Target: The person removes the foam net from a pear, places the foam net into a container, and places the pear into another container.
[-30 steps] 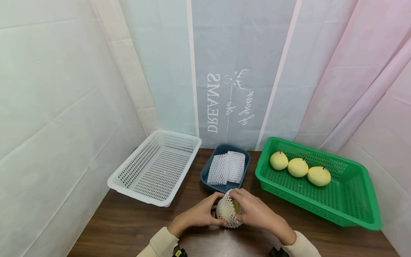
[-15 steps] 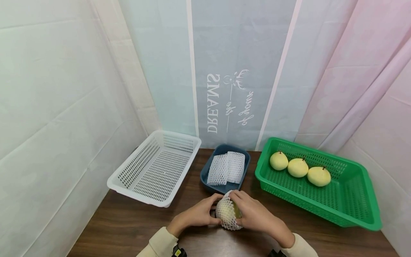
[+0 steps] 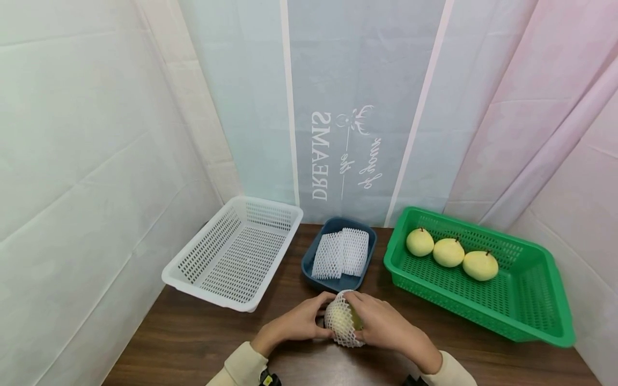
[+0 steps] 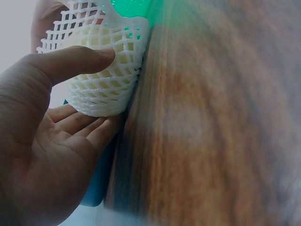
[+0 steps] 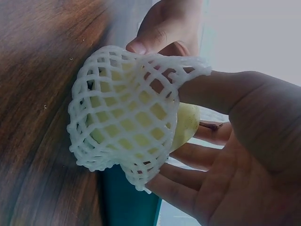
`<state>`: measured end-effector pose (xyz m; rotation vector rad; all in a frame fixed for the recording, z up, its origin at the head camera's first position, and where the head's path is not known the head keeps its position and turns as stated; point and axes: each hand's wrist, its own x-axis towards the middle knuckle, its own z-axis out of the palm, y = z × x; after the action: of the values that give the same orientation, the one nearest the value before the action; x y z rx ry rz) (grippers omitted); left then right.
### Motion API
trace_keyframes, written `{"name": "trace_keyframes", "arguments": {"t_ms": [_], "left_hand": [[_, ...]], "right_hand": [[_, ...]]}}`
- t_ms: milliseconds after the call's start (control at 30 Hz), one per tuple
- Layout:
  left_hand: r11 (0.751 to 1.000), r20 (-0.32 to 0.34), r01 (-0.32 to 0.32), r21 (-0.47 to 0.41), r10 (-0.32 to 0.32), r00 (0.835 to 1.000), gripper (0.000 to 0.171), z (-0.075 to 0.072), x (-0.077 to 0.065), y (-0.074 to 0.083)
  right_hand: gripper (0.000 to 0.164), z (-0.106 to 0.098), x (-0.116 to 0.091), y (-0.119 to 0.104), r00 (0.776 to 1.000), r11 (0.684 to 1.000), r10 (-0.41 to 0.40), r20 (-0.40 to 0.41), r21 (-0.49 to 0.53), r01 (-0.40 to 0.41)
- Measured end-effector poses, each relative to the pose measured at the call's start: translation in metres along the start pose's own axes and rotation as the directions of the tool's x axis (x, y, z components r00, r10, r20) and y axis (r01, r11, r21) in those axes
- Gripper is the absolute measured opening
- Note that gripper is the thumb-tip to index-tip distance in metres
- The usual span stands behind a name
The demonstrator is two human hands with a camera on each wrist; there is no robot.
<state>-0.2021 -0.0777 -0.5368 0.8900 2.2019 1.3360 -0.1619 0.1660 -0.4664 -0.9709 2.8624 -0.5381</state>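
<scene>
Just in front of the small blue basin, both hands hold a pale yellow pear (image 5: pixel 189 123) partly covered by a white foam net sleeve (image 3: pixel 340 320). My left hand (image 3: pixel 305 320) cups the covered end, its thumb on the mesh and its fingers underneath in the left wrist view. My right hand (image 3: pixel 383 324) grips the sleeve's loose edge, the thumb tucked in under the mesh in the right wrist view. On that side the pear shows bare, with its dark stem (image 5: pixel 211 125) toward the right fingers. In the head view, the right hand hides part of the pear.
The blue basin (image 3: pixel 307 264) holds flat white foam nets. At left stands a white basket (image 3: pixel 172 274); at right, a green basket (image 3: pixel 541 316) with three pears (image 3: pixel 448 252). All stand on a dark wooden table (image 3: pixel 193 343) below hanging cloth.
The netted pear and the right hand have shifted slightly toward the person. The left hand has barely moved, and both hands keep their hold.
</scene>
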Motion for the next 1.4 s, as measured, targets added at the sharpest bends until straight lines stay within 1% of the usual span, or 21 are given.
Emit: {"name": "trace_keyframes", "arguments": {"t_ms": [200,433,667,833,1000,1133,1400], "left_hand": [[1.000,0.007,-0.015,0.000,0.015,1.000,0.074,0.000,-0.001,-0.001],[1.000,0.005,-0.015,0.006,0.015,1.000,0.073,0.000,-0.001,-0.001],[0.999,0.004,-0.018,0.029,0.018,1.000,0.073,0.001,-0.001,-0.001],[1.000,0.004,-0.012,0.005,0.012,1.000,0.072,0.000,-0.002,0.001],[1.000,0.000,-0.008,-0.026,0.008,1.000,0.071,0.000,-0.002,0.003],[0.999,-0.003,0.002,-0.047,-0.002,1.000,0.070,0.001,-0.002,0.004],[0.998,-0.015,-0.029,-0.057,0.029,0.999,0.062,0.000,-0.001,0.004]], "right_hand": [[0.071,0.002,0.000,0.001,1.000,1.000,-0.013,0.000,-0.014,0.013],[0.074,0.004,0.001,0.002,1.000,1.000,-0.014,0.005,0.018,0.014],[0.074,0.005,0.001,0.002,1.000,1.000,-0.007,-0.004,0.013,0.007],[0.074,0.004,0.001,0.003,1.000,1.000,-0.003,-0.007,0.010,0.003],[0.075,0.002,0.001,0.004,1.000,1.000,-0.010,-0.024,0.010,0.010],[0.074,-0.001,0.001,0.006,0.999,1.000,-0.016,-0.041,0.018,0.017],[0.071,-0.007,0.001,0.009,0.995,0.999,-0.038,-0.096,0.031,0.041]]}}
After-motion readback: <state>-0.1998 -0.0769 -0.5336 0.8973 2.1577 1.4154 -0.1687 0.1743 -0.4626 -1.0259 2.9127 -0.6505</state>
